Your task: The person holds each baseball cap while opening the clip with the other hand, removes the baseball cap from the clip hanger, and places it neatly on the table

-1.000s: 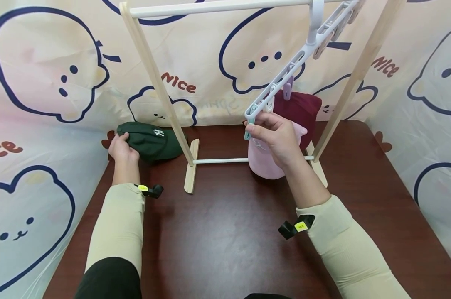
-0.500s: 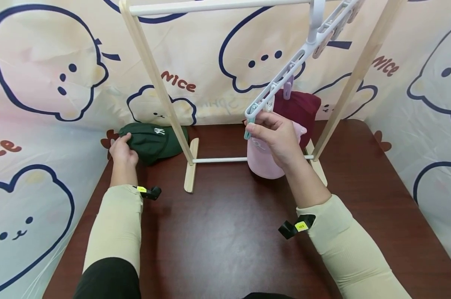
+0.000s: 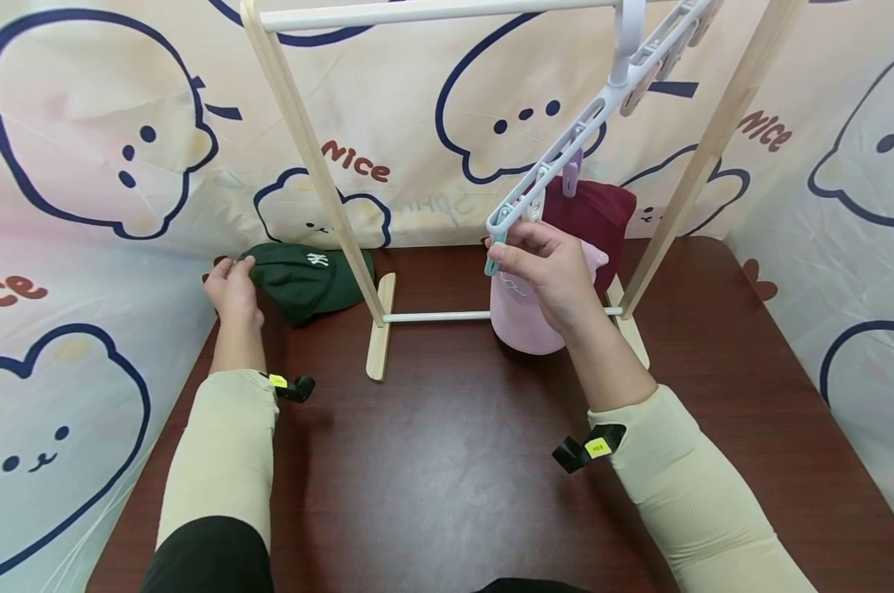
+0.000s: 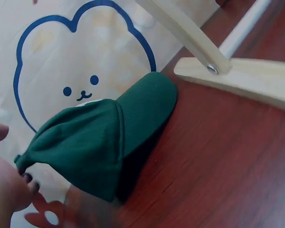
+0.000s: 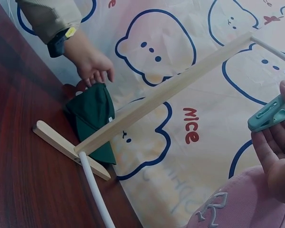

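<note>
A dark green baseball cap point(image 3: 301, 280) with a white emblem lies at the back left, its brim toward the rack. My left hand point(image 3: 231, 292) is at its back end; in the left wrist view the fingers point(image 4: 21, 194) hold the strap end and the thumb stands apart. With thumb and fingers, my right hand point(image 3: 554, 272) pinches a teal clothespin point(image 5: 268, 114) at the near end of a white clip hanger point(image 3: 558, 161). Behind that hand hang a pink cap point(image 3: 517, 317), partly hidden, and a maroon cap point(image 3: 598, 210) under a purple clothespin point(image 3: 570, 173).
The hanger hooks on the top bar point(image 3: 432, 11) of a wooden rack. The rack's left post point(image 3: 313, 156) stands beside the green cap, its foot point(image 3: 380, 329) on the brown table point(image 3: 432, 461). A patterned curtain point(image 3: 172, 272) encloses the table's back and sides.
My left hand has shifted slightly left along the green cap to its back end, the cap staying nearly in place. My right hand keeps its pinch on the teal clothespin.
</note>
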Demonstrator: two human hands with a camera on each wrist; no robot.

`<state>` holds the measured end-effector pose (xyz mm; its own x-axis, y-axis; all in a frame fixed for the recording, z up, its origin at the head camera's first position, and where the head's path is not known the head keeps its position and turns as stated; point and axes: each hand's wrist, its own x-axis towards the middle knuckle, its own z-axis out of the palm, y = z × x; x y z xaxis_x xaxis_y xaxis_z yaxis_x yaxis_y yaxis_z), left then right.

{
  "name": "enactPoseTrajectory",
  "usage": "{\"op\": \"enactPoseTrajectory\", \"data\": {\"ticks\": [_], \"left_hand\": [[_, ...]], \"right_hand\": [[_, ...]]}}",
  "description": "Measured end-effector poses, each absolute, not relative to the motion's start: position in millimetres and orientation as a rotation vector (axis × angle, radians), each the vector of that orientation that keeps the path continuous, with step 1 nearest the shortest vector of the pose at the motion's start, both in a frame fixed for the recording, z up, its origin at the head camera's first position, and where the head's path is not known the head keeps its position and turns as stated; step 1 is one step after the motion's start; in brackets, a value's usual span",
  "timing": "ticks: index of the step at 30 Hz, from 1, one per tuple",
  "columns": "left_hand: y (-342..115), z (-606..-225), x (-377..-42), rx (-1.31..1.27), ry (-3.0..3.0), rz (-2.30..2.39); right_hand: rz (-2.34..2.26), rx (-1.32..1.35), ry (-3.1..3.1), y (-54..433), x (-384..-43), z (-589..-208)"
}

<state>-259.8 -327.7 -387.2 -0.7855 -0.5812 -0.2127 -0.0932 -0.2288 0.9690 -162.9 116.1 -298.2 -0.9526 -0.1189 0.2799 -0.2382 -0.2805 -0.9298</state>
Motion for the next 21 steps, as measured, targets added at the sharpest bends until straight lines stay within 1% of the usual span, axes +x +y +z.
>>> {"op": "enactPoseTrajectory", "data": {"ticks": [4,7,11,15,21], "left_hand": [[-323.0,-380.8,-257.0,0.737,-2.047,-1.726],[-316.6,-374.1,-253.6,0.671,-2.182,-1.508],[-299.3,-360.0,-242.2,0.524,-2.170,-1.358],[-275.8,-348.1,-222.5,0.340,-2.088,-1.277],[-242.1,-344.0,-196.2,0.044,-1.965,-1.142]], "right_hand": [[2.408,0.463,-1.838,116.1,-162.8,-298.5],[2.408,0.468,-1.833,116.3,-162.3,-298.4],[2.411,0.465,-1.823,116.8,-162.0,-298.7],[2.411,0.475,-1.808,117.0,-161.8,-299.2],[2.341,0.485,-1.839,118.7,-159.8,-300.4]]}}
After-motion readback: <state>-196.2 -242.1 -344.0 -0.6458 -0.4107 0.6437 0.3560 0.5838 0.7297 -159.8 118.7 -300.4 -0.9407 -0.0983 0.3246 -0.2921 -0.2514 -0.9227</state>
